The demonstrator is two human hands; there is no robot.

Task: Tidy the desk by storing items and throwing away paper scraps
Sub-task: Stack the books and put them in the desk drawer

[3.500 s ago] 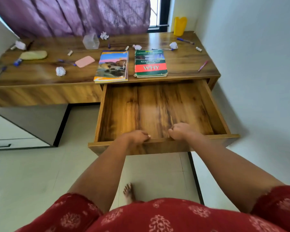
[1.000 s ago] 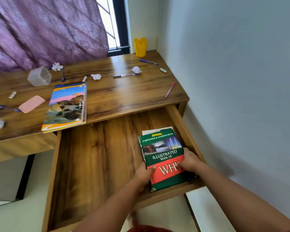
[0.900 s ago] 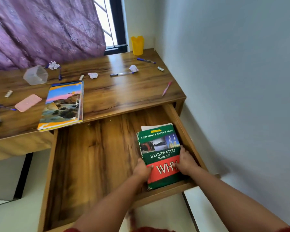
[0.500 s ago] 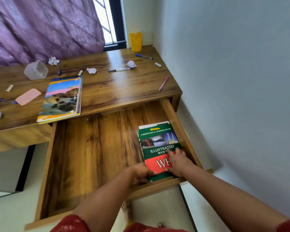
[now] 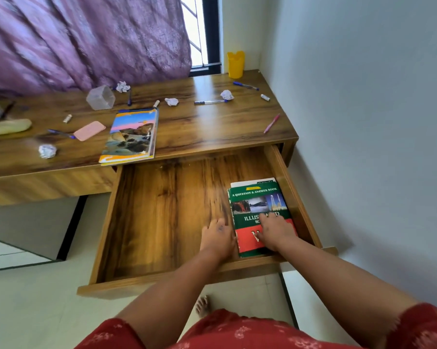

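While green book [image 5: 259, 217] lies flat at drawer [image 5: 162, 222] 4 o'clock corner, right hand [image 5: 275, 231] flat on cover, left hand [image 5: 217, 238] relaxed beside it, empty. Risk: closing drawer early strands landscape book [image 5: 130, 134], scraps on worktop [image 5: 199, 127].

Looking like a home study corner or bedroom. Wooden desk [image 5: 212, 127] sitting against a window with a purple curtain [image 5: 86, 39] hanging over it, plain painted wall [image 5: 363, 96] on one side, tiled floor [image 5: 36, 311] showing below. Pens, books [image 5: 131, 134] and paper balls [image 5: 47, 151] lying around; bare foot [image 5: 202, 304] showing.
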